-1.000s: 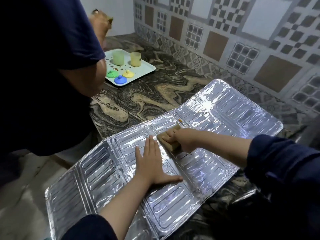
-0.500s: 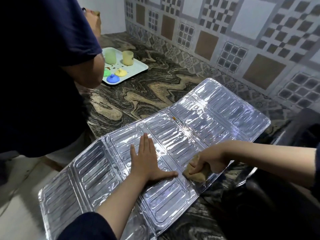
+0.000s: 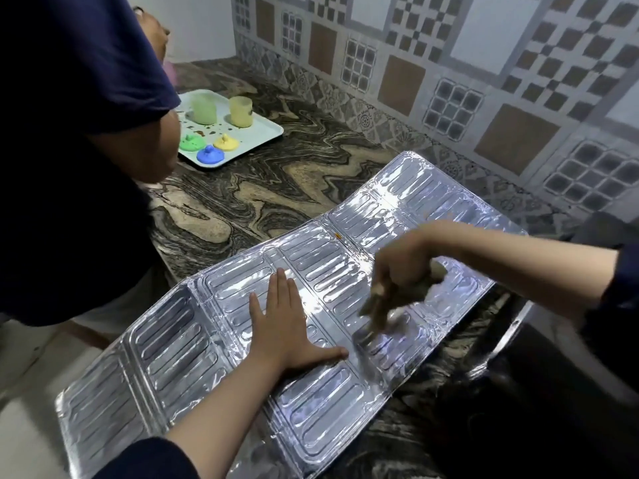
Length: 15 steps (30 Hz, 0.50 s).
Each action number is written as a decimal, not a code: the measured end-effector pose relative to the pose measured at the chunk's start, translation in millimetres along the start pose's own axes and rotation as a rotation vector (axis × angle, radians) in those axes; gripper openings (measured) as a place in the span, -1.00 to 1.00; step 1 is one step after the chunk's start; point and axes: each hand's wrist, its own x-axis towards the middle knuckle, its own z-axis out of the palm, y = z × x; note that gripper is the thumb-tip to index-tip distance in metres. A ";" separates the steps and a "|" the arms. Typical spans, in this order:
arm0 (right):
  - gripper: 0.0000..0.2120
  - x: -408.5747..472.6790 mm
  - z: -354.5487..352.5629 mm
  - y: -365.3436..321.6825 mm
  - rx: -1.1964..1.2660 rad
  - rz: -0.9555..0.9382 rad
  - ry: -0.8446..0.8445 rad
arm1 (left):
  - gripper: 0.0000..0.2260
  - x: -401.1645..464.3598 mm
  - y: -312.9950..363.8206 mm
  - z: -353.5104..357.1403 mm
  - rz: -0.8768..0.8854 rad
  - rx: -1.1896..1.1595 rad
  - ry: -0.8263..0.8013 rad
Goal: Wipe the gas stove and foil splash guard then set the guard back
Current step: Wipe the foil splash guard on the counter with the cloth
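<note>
Foil splash guard, ribbed and glossy, lies unfolded on the marbled surface, its near end overhanging. Our left hand presses it flat, fingers spread; our right hand pinches a motion-blurred cloth.

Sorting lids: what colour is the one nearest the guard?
Blue lid, on the tray; head view.
</note>
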 end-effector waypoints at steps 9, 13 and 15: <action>-0.40 102.2 -40.0 9.4 -0.047 -0.018 0.735 | 0.41 1.5 1.2 0.0 -0.014 0.022 -0.005; -0.17 143.4 -14.9 16.2 -0.115 0.049 0.639 | 0.42 3.7 1.9 -0.8 -0.031 0.012 0.006; -0.13 142.0 -12.6 17.6 -0.077 0.035 0.625 | 0.42 4.3 1.6 -0.6 -0.033 0.009 -0.003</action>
